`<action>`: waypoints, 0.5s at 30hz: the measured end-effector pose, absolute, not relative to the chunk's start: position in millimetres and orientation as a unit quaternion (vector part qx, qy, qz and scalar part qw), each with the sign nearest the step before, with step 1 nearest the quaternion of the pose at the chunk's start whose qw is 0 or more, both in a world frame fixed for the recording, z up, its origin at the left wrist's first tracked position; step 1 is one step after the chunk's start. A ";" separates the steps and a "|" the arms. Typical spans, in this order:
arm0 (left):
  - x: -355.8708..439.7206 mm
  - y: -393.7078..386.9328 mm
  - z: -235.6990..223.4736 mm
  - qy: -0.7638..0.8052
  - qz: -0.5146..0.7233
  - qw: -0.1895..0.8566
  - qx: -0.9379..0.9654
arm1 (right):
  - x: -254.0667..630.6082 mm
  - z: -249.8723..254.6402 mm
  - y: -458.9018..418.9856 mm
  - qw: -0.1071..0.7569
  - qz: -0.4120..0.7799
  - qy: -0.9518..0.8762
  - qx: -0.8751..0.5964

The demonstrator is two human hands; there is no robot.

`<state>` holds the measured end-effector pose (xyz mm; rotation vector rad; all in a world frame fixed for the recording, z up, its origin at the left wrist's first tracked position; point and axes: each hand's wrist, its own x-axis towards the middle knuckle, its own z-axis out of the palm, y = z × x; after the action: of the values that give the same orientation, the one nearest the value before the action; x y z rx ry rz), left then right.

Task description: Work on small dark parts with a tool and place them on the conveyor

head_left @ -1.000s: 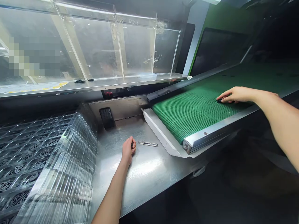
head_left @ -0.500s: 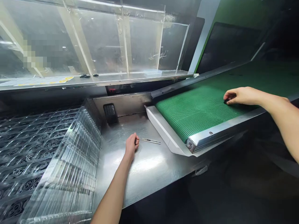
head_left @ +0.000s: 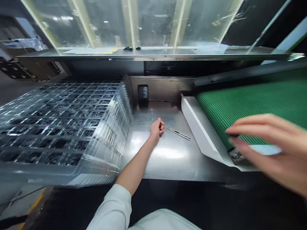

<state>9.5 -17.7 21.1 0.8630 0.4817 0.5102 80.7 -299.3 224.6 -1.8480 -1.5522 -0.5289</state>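
Note:
My left hand [head_left: 157, 130] is closed above the metal work surface [head_left: 168, 166], with a small black part [head_left: 160, 126] showing between its fingers. Just right of those fingers is a slim metal tool [head_left: 177, 133], pointing away to the right; I cannot tell whether it touches the hand. Blurred by motion, my right hand [head_left: 268, 140] is over the near left corner of the green conveyor belt [head_left: 259, 99]. Its thumb and fingers pinch a small dark part [head_left: 233, 135], too smeared to name more exactly.
A stack of clear plastic trays [head_left: 105, 134] with black round parts in their pockets stands at left. A white sloped guard [head_left: 201, 127] edges the belt. Behind, a metal shelf [head_left: 168, 56] carries papers and a few black parts [head_left: 128, 49]. A black block [head_left: 143, 95] leans at the back wall.
The view has turned to the left. My right hand has come off the middle of the belt toward its near left end, carrying the dark part. My left hand stays closed beside the metal tool.

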 end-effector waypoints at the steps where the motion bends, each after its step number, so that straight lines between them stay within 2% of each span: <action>1: 9.6 -19.3 21.7 0.237 0.249 0.848 0.405 | 58.0 206.5 -283.1 0.339 -0.151 -0.649 -0.663; 4: 10.2 -22.5 25.1 0.261 0.269 0.837 0.399 | 30.9 139.7 -241.3 0.397 -0.076 -0.655 -0.639; 8: 10.9 -14.1 29.5 0.277 0.324 0.816 0.389 | 56.7 62.2 -196.3 0.443 -0.017 -0.582 -0.682; 11: 13.1 -5.6 30.1 0.298 0.351 0.803 0.379 | 77.6 34.7 -177.3 0.442 -0.013 -0.539 -0.717; 15: 14.6 -5.8 34.3 0.287 0.387 0.803 0.351 | 83.2 24.6 -170.3 0.388 -0.036 -0.556 -0.734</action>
<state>14.6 -5.8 34.3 0.7521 0.6139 0.8286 83.2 -170.3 24.6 -1.8664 -1.4154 -0.0905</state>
